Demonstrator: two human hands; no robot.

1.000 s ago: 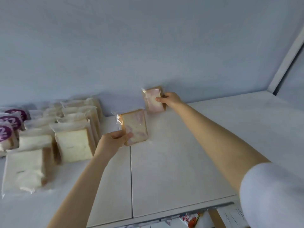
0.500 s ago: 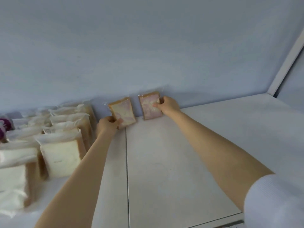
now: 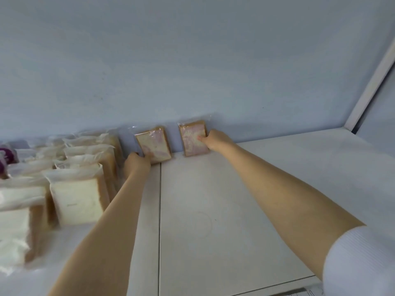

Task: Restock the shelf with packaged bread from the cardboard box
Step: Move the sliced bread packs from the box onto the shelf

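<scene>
Two clear-wrapped pink-swirl bread packs stand upright against the back wall of the white shelf [image 3: 224, 210]. My left hand [image 3: 136, 162] grips the lower left corner of the left pack [image 3: 155, 144]. My right hand [image 3: 215, 138] holds the right edge of the right pack [image 3: 192, 138], thumb on its front. Both packs touch the shelf and lean on the wall. The cardboard box is out of view.
Rows of white sliced bread packs [image 3: 77, 199] fill the shelf's left part, with purple-labelled packs [image 3: 6, 154] at the far left. A seam [image 3: 159, 221] runs front to back between shelf panels. A white upright [image 3: 372, 82] marks the right end.
My left hand carried its pack from mid-shelf back to the wall and stood it beside the right pack. My right hand stayed on its pack at the wall. The camera shifted forward.
</scene>
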